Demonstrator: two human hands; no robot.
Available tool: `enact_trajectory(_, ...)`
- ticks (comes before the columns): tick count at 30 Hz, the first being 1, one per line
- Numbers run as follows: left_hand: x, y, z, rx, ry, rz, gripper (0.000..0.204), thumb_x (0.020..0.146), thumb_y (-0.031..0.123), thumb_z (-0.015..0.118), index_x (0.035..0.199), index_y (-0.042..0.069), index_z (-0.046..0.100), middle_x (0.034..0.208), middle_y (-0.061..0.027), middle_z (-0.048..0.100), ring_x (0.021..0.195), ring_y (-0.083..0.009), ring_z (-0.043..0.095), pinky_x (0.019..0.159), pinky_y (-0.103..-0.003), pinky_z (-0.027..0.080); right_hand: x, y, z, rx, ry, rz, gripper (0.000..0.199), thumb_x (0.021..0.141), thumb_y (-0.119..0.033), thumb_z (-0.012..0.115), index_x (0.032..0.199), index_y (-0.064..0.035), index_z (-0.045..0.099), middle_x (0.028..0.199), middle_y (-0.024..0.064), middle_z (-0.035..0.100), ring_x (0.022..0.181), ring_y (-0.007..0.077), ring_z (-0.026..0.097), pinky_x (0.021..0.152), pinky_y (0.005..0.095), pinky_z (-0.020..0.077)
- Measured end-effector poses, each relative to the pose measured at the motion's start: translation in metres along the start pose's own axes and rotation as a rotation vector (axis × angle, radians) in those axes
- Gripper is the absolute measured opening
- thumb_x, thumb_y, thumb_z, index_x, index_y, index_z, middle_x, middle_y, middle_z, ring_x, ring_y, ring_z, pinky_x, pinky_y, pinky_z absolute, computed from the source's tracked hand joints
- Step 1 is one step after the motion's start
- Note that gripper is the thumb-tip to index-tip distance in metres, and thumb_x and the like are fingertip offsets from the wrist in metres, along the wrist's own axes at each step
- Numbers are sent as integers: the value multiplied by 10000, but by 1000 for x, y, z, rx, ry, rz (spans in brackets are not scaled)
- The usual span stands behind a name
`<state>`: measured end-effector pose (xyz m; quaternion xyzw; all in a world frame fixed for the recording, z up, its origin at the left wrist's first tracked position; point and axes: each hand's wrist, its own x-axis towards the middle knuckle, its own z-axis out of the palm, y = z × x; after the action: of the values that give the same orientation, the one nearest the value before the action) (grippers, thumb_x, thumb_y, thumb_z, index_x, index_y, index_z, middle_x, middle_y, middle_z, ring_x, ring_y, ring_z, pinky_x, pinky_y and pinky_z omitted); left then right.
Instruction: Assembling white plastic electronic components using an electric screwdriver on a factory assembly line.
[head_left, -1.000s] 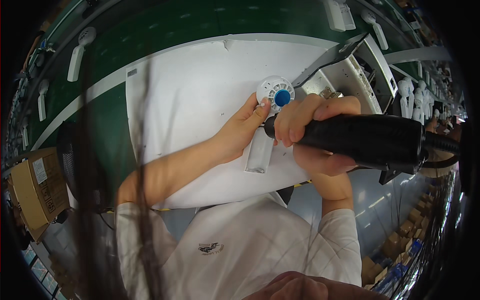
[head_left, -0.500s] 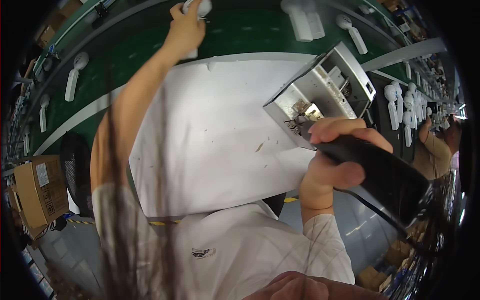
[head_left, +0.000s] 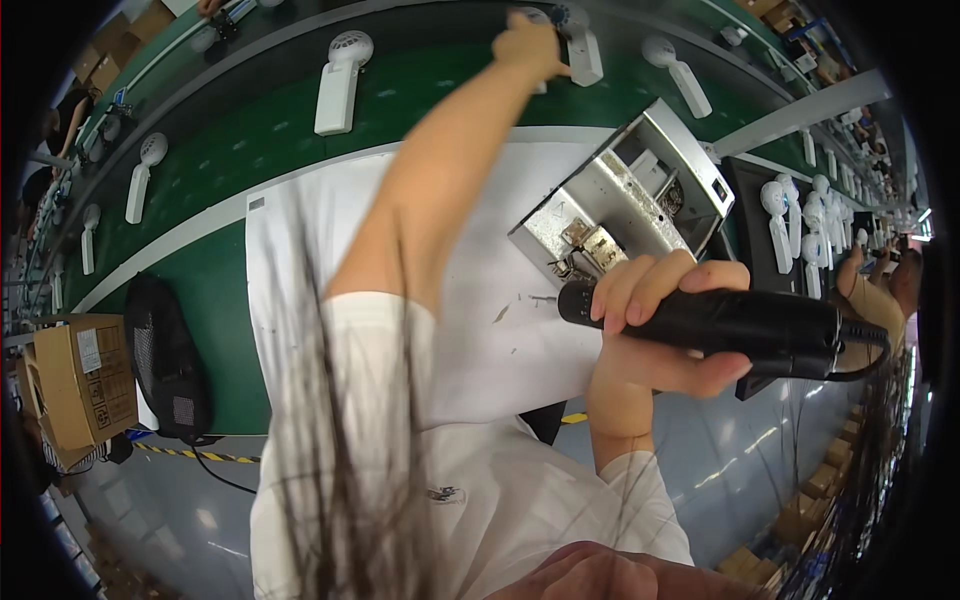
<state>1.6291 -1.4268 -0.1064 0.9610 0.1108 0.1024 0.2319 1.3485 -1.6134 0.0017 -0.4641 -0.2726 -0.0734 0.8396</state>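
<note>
My right hand (head_left: 660,310) is wrapped round a black corded electric screwdriver (head_left: 760,325). Its thin bit (head_left: 543,299) points left, just below a metal box-shaped fixture (head_left: 625,195) with open compartments and small screws or metal parts at its near corner. My left arm stretches far forward over the green belt. The left hand (head_left: 530,48) is above a white handheld fan (head_left: 540,88), mostly hidden under it; the thumb sticks out apart from the fingers, close to a second white fan (head_left: 584,50). Whether the fingers touch the covered fan does not show.
More fans lie along the green belt (head_left: 430,95), one (head_left: 340,95) left of my arm. White sheeting (head_left: 490,360) covers the worktop. A black tray (head_left: 755,225) with several fans stands right. At left are a black mesh bag (head_left: 165,350) and a cardboard box (head_left: 85,375).
My left hand has let go of one fan, which now lies uncovered, and moved right to the paired fans. The right hand has swung the screwdriver nearly level, its bit off the fixture.
</note>
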Motion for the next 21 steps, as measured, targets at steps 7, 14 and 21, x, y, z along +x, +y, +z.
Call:
enact_trajectory(7,-171,-44,-92,-1173,-235,-268,970,813,-29,661,1471,78,-43,1182,-170,591,835,-254,679,739,-391,585,-7,-5,-13,138,-164,63,732,793,-717,588,1067,-73,372,722,112,504,557,221,508,541,378,467)
enact_trajectory(14,-321,-44,-65,-1842,-552,-426,470,988,346,546,1327,131,301,1063,-83,578,879,-166,609,720,-348,564,-12,15,-4,277,-268,-18,741,826,-664,602,1118,-26,363,768,149,526,583,237,542,544,387,493)
enact_trajectory(21,-313,-45,-47,-1827,-590,-320,423,1018,426,414,1314,148,297,1017,-70,561,886,-159,582,723,-341,550,-13,37,-12,77,-302,178,741,771,-693,603,1108,-75,371,784,116,519,661,231,536,669,436,487)
